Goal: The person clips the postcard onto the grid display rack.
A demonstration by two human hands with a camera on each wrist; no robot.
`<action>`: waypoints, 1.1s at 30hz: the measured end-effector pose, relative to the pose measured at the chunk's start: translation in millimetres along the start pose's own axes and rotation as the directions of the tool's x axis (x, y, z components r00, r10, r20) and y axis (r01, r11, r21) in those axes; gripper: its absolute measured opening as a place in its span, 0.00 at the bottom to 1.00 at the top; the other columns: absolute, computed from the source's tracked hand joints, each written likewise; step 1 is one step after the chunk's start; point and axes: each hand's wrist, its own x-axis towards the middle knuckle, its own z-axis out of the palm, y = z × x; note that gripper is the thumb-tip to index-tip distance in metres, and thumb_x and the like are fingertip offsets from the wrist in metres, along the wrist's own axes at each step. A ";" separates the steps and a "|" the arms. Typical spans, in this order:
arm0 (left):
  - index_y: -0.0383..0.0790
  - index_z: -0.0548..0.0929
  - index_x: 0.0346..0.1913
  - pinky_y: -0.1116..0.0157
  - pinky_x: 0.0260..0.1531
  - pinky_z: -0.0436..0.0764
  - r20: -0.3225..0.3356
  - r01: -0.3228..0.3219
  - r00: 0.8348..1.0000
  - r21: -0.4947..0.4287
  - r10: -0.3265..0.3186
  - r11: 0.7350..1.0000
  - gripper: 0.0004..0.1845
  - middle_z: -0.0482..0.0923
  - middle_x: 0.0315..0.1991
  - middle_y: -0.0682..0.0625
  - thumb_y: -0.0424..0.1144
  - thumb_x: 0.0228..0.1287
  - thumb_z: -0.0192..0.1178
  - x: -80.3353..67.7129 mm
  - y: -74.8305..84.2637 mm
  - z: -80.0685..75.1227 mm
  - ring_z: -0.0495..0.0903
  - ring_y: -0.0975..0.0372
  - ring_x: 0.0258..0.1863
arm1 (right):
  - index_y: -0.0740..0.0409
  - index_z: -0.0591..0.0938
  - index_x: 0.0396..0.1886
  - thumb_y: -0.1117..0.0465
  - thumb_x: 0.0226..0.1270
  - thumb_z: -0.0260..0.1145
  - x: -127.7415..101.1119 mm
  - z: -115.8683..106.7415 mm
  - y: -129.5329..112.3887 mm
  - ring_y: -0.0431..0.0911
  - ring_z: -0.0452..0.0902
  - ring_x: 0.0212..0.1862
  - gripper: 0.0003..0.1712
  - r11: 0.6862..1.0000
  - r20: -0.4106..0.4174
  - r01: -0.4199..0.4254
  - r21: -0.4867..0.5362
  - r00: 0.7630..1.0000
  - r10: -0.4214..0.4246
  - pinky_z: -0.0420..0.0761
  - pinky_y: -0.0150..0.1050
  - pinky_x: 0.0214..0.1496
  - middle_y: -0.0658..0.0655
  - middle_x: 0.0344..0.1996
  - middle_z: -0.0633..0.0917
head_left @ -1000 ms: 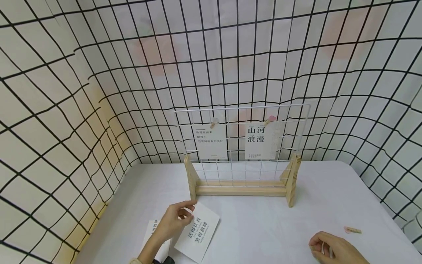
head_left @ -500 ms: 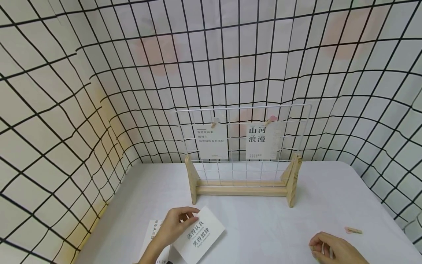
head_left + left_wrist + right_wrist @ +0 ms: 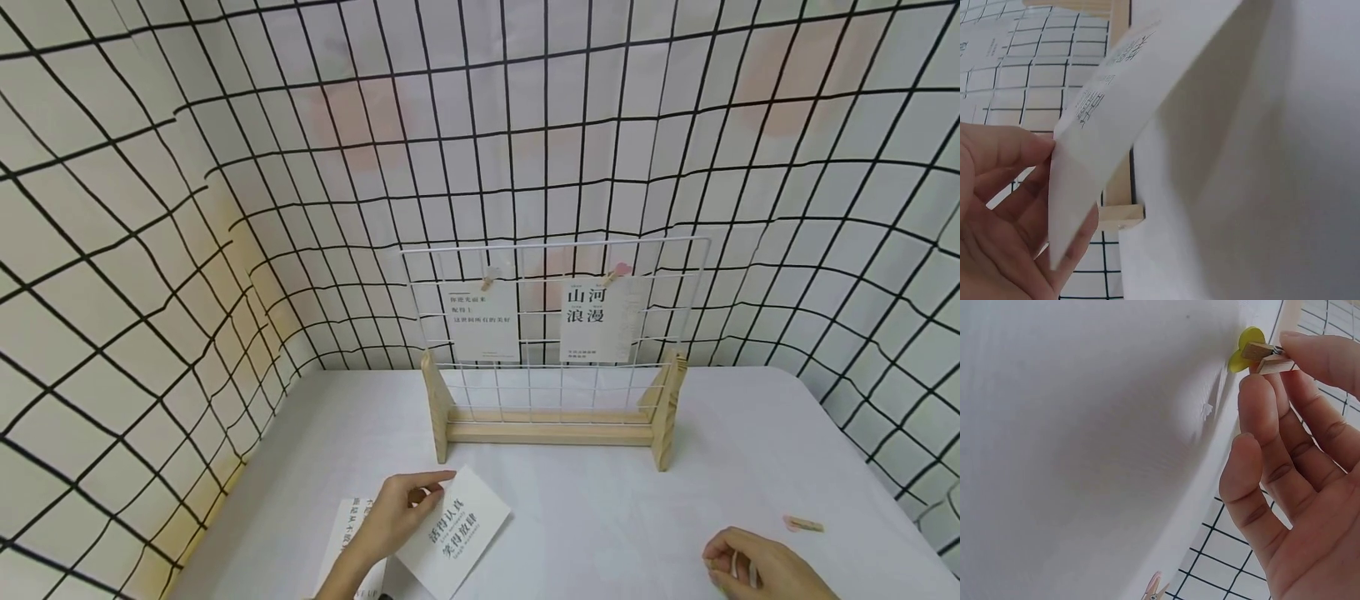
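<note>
My left hand pinches a white card with black Chinese writing near one edge, thumb on its printed face. In the left wrist view the card is tilted up from the table and casts a shadow. My right hand is low on the right, above the white cloth. Between its thumb and fingers it holds a small wooden clothespin with a yellow-green ornament. That clothespin is mostly hidden by the hand in the head view. Ahead stands a white wire grid rack on a wooden base.
Two printed cards, a left one and a right one, hang on the grid from small clothespins. Another printed card lies partly under my left forearm. A spare pink-tipped clothespin lies near my right hand. Black-gridded white cloth surrounds the table.
My left hand has brought the card slightly to the right and turned it clockwise, uncovering more of the card beneath the forearm. My right hand has stayed in place.
</note>
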 end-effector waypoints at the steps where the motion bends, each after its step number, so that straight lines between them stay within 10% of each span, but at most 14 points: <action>1: 0.34 0.86 0.58 0.74 0.26 0.80 0.005 -0.003 1.000 0.002 0.003 1.000 0.17 0.87 0.40 0.42 0.23 0.69 0.60 -0.1 0.4 -0.5 0.80 0.72 0.26 | 0.53 0.82 0.41 0.60 0.71 0.68 -0.1 0.1 0.1 0.25 0.66 0.27 0.04 1.000 -0.003 0.005 -0.001 1.000 -0.005 0.70 0.29 0.25 0.32 0.27 0.75; 10: 0.39 0.88 0.57 0.73 0.29 0.81 -0.021 -0.053 0.998 0.137 0.057 0.989 0.19 0.89 0.42 0.46 0.23 0.66 0.62 2.0 6.7 -1.9 0.83 0.71 0.31 | 0.52 0.82 0.42 0.57 0.72 0.69 0.3 0.3 0.8 0.26 0.66 0.27 0.05 1.000 0.007 -0.027 -0.005 1.000 0.027 0.71 0.29 0.25 0.33 0.28 0.76; 16: 0.42 0.91 0.51 0.72 0.27 0.79 -0.135 -0.115 0.975 0.378 0.178 0.919 0.18 0.90 0.37 0.52 0.22 0.61 0.68 8.8 15.0 -0.6 0.78 0.73 0.28 | 0.52 0.82 0.41 0.58 0.72 0.69 -0.6 1.1 1.7 0.25 0.66 0.27 0.04 1.000 -0.009 0.002 -0.001 1.000 -0.002 0.71 0.29 0.25 0.32 0.28 0.76; 20: 0.43 0.92 0.47 0.74 0.25 0.78 -0.169 -0.172 0.939 0.527 0.300 0.832 0.18 0.90 0.35 0.52 0.23 0.56 0.72 11.7 18.2 2.0 0.79 0.71 0.25 | 0.50 0.82 0.40 0.60 0.71 0.69 -1.2 2.2 1.8 0.25 0.66 0.27 0.03 0.999 -0.034 0.036 -0.003 0.999 -0.036 0.71 0.29 0.24 0.31 0.28 0.75; 26: 0.44 0.93 0.44 0.73 0.28 0.84 -0.154 -0.290 0.842 0.678 0.517 0.676 0.22 0.90 0.34 0.53 0.22 0.43 0.79 12.2 10.2 6.5 0.88 0.66 0.28 | 0.53 0.82 0.41 0.58 0.72 0.69 0.3 0.0 -1.0 0.25 0.66 0.27 0.05 1.000 -0.006 -0.008 0.001 1.000 0.008 0.71 0.29 0.25 0.32 0.28 0.76; 33: 0.43 0.92 0.46 0.74 0.27 0.82 -0.144 -0.346 0.798 0.686 0.585 0.640 0.25 0.90 0.34 0.53 0.21 0.40 0.79 10.4 5.0 5.5 0.87 0.66 0.26 | 0.52 0.82 0.42 0.56 0.72 0.69 0.8 -1.1 -1.8 0.26 0.65 0.27 0.06 0.998 0.021 -0.058 -0.001 0.998 0.058 0.71 0.29 0.25 0.34 0.28 0.76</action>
